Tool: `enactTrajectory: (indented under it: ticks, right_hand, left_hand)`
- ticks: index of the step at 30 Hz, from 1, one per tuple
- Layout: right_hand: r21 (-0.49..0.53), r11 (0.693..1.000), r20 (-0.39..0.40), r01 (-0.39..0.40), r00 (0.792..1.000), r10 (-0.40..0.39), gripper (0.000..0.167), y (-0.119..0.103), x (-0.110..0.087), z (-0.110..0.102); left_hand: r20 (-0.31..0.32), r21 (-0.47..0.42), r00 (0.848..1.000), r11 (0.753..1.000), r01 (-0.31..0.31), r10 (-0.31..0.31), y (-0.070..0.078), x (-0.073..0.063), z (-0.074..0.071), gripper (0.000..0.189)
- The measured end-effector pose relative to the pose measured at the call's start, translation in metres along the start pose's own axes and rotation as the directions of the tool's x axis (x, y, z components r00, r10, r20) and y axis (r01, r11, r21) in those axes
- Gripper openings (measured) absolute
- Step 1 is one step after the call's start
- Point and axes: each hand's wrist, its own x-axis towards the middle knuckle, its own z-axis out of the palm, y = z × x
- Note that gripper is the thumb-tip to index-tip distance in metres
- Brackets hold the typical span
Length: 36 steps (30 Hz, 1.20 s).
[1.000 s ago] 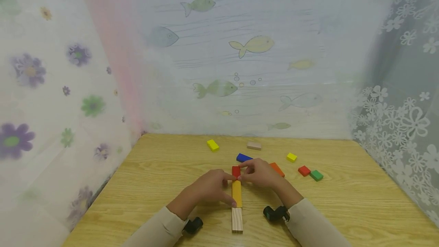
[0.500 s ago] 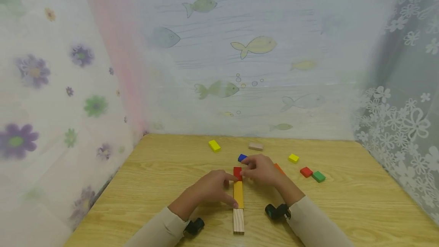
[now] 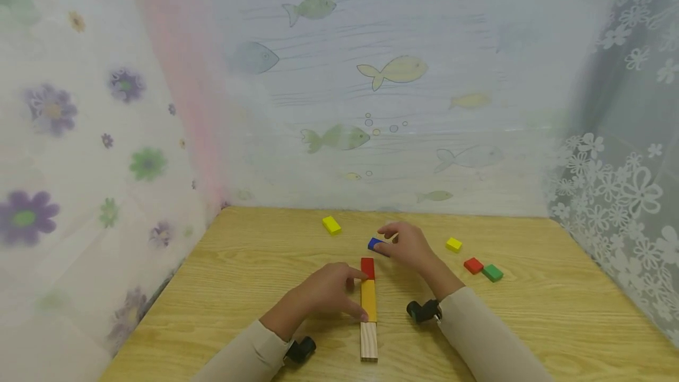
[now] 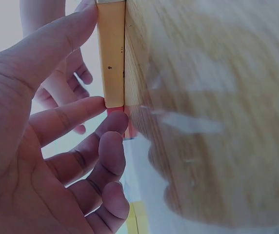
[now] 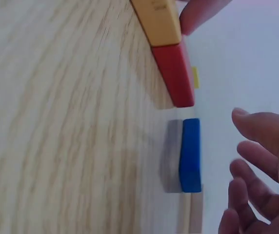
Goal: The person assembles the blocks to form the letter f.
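Note:
In the head view three blocks lie end to end: a plain wooden block [image 3: 368, 342] nearest, an orange-yellow block [image 3: 368, 300], then a red block [image 3: 367, 267]. My left hand [image 3: 330, 292] touches the orange-yellow block from the left, thumb by its near end, index finger by the red seam; the other fingers are loosely bent in the left wrist view. Beyond the row lies a blue block [image 3: 375, 244], partly covered by my right hand [image 3: 409, 247]. The right wrist view shows a gap between that blue block [image 5: 190, 156] and the right thumb and fingers, which hold nothing.
On the wooden table [image 3: 254, 258], a yellow block [image 3: 331, 226] lies far left. To the right are a small yellow block [image 3: 453, 245], a red block [image 3: 474, 266] and a green block [image 3: 493, 273]. A pale block [image 5: 196, 212] lies behind the blue one. Patterned sheets [image 3: 371, 105] surround the table.
My right hand has left the red block and moved forward over the blue block, now covering the pale and orange blocks in the head view. My left hand stays in place.

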Motion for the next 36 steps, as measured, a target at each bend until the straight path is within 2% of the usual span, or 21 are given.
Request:
enactTrajectory:
  ticks: [5, 10, 16, 23, 36]
  right_hand:
    - [0.02, 0.998, -0.013, -0.059, 0.998, 0.059, 0.045, 0.004, 0.004, 0.002]
    - [0.033, 0.996, 0.008, -0.085, 0.996, 0.085, 0.048, 0.012, 0.006, 0.005]
    - [0.005, 0.997, 0.029, -0.077, 0.997, 0.077, 0.049, 0.017, 0.009, 0.008]
    - [-0.047, 0.994, 0.041, -0.098, 0.994, 0.1, 0.042, 0.015, 0.01, 0.008]
    - [-0.069, 0.995, 0.041, -0.071, 0.996, 0.074, 0.031, 0.016, 0.01, 0.009]
  left_hand:
    - [-0.008, 0.015, 1.0, 1.0, -0.004, 0.004, -0.001, 0.002, 0.001, 0.076]
    - [-0.006, 0.01, 1.0, 1.0, -0.004, 0.004, -0.001, 0.002, 0.001, 0.075]
    - [0.0, -0.021, 1.0, 1.0, 0.007, -0.007, 0.0, -0.001, 0.0, 0.074]
    - [-0.003, -0.018, 1.0, 1.0, 0.008, -0.008, -0.001, -0.001, 0.0, 0.074]
    - [0.002, -0.01, 1.0, 1.0, 0.001, -0.001, -0.001, 0.0, -0.001, 0.075]
